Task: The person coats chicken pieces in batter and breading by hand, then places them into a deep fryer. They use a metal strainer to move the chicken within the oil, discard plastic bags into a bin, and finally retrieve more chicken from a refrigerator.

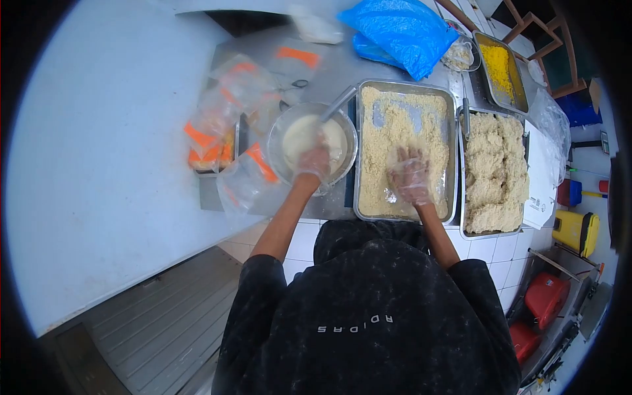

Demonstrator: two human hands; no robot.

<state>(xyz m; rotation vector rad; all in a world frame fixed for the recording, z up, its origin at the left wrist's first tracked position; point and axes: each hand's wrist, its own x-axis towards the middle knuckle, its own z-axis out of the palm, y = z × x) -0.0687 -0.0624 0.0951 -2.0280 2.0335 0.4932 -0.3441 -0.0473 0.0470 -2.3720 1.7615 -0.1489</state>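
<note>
My left hand [314,163], in a clear glove, dips into the pale batter of a metal bowl [276,118]; its fingers are blurred and partly sunk in the liquid. A metal handle [338,104] leans over the bowl's rim. Spread flat, my gloved right hand [411,175] rests on pale crumbs [382,131] in a metal tray [454,158]. Close by on the right, a second tray [463,224] holds rows of crumb-covered pieces [494,171].
Plastic bags with orange bands [263,164] lie left of the bowl, partly over a small tray [241,131]. A blue bag [401,33] sits behind the crumb tray. A tray of yellow crumbs [497,69] and clear plastic [552,125] are at the right.
</note>
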